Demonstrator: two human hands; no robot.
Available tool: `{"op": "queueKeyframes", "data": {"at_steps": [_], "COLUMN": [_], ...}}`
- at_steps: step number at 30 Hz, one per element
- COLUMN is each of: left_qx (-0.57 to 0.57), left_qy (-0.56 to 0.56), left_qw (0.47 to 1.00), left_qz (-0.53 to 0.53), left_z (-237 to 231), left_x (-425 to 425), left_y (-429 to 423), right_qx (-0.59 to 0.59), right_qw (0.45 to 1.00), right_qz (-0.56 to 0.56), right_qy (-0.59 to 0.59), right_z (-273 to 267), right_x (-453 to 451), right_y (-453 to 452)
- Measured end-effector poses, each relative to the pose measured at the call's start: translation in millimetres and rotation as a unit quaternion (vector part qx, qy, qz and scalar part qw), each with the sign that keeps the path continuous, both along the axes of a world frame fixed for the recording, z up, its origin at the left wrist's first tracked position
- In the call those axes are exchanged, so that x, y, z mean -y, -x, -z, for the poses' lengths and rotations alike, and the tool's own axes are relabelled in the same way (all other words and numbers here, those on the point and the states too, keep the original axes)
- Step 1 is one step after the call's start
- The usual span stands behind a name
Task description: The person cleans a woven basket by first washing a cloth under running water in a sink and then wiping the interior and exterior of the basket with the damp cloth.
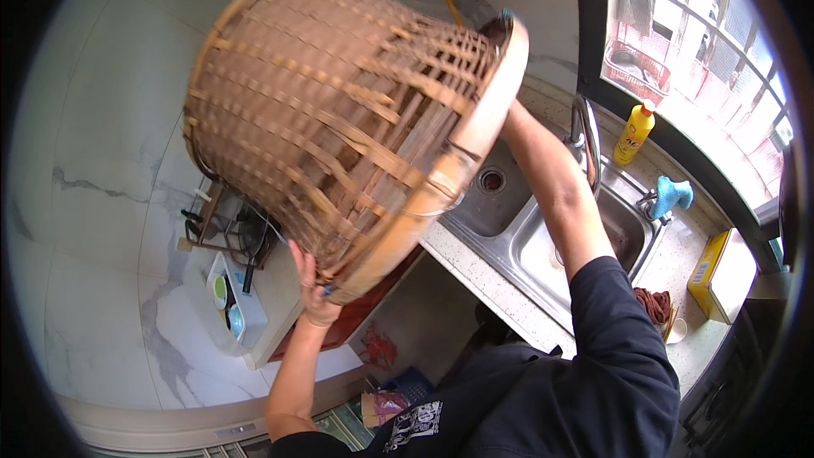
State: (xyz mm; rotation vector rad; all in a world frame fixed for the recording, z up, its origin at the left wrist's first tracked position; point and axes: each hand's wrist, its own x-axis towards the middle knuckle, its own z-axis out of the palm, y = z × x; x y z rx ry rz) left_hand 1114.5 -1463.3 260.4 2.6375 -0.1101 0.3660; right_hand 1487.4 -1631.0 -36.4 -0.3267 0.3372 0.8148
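A large woven bamboo basket (299, 95) is held tilted on its side above the counter corner. Its thick pale rim (439, 184) faces me and the sink, and several weave strips near that rim are broken or loose. My left hand (316, 289) grips the lower end by the rim, fingers spread up along the weave. From the right, my right forearm (553, 172) reaches behind the upper rim, so the basket hides my right hand. Under that forearm lies a double-bowl steel sink (489, 238) with a curved faucet (585, 140).
Behind the sink stand a yellow bottle (634, 132) and a blue cloth or glove (671, 196). A yellow tin (722, 277) and a brown scrubber (653, 305) sit at right. A dark rack (210, 219) and a white bin (235, 305) occupy the left counter. A window (699, 32) opens at upper right.
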Motion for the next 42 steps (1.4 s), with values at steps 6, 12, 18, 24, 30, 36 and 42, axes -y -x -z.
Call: {"op": "queueKeyframes", "data": {"at_steps": [6,12,18,24,30,36,42], "left_qx": [-0.026,-0.039,-0.061,-0.081,-0.132,-0.133,-0.162], "left_qy": [-0.020,-0.019,-0.006,0.035,0.025,-0.046,-0.165], "left_qw": [0.999,0.999,0.994,0.985,0.978,0.975,0.956], "left_qz": [0.034,0.017,0.093,0.146,0.162,0.170,0.178], "left_z": [39,79,77,58,55,90,106], "left_x": [-6,-13,-26,5,12,-25,-10], "left_y": [8,-22,-17,15,55,82,104], "right_qx": [-0.136,-0.117,-0.072,-0.034,-0.137,-0.331,-0.404], "right_qw": [0.989,0.979,0.949,0.957,0.983,0.925,0.900], "right_qz": [0.053,0.146,0.253,0.211,0.106,0.061,-0.002], "right_qy": [0.012,-0.076,0.171,0.198,0.063,-0.175,0.165], "right_z": [34,70,-92,-74,-67,-15,38], "right_x": [6,8,64,142,193,217,246], "right_y": [40,57,95,174,209,233,247]}}
